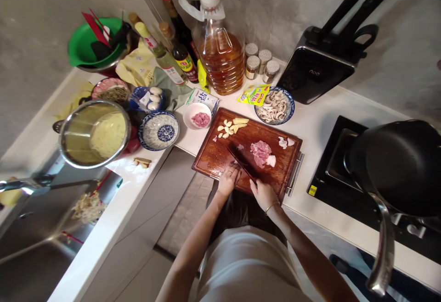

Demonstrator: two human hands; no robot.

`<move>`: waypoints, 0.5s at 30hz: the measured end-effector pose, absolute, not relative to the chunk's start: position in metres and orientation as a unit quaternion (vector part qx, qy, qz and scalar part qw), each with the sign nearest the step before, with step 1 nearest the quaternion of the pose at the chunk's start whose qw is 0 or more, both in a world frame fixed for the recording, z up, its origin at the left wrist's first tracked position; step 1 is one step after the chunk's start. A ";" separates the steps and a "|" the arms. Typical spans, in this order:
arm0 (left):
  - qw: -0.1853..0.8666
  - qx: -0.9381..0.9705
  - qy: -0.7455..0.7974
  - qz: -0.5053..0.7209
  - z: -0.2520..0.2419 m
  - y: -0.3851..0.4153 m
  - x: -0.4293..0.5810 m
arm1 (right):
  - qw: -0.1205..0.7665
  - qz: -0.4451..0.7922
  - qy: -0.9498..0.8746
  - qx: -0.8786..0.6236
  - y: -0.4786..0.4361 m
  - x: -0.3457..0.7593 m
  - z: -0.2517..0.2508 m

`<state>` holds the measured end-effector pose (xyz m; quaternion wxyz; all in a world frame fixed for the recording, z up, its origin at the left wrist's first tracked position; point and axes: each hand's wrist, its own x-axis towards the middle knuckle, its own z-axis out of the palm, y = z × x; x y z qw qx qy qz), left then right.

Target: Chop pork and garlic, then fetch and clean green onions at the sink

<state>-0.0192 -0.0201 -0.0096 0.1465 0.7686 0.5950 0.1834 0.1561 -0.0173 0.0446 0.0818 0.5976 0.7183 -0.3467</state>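
A wooden cutting board (213, 155) lies on the white counter, with a heap of raw pink meat (261, 152) on its right half. My right hand (263, 193) is closed round the handle of a dark cleaver (241, 159), whose blade lies flat on the board just left of the meat. My left hand (229, 178) rests at the board's near edge, fingers curled, touching the blade's side. Garlic cloves (224, 129) and ginger slices (240, 123) sit at the board's far edge.
A small bowl of meat (197, 115), a bowl of sliced mushrooms (274, 105), an oil jug (219, 49) and sauce bottles stand behind the board. A black wok (401, 164) sits on the cooktop at right. Steel bowl (94, 133), patterned dishes and sink (37, 228) lie left.
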 end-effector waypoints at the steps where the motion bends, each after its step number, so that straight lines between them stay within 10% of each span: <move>1: 0.142 0.770 0.596 0.180 -0.010 -0.019 -0.019 | 0.087 -0.341 0.719 0.600 -0.018 0.156 0.045; 15: 0.125 0.760 0.618 0.159 -0.010 -0.020 -0.017 | 0.094 -0.333 0.719 0.603 -0.021 0.151 0.036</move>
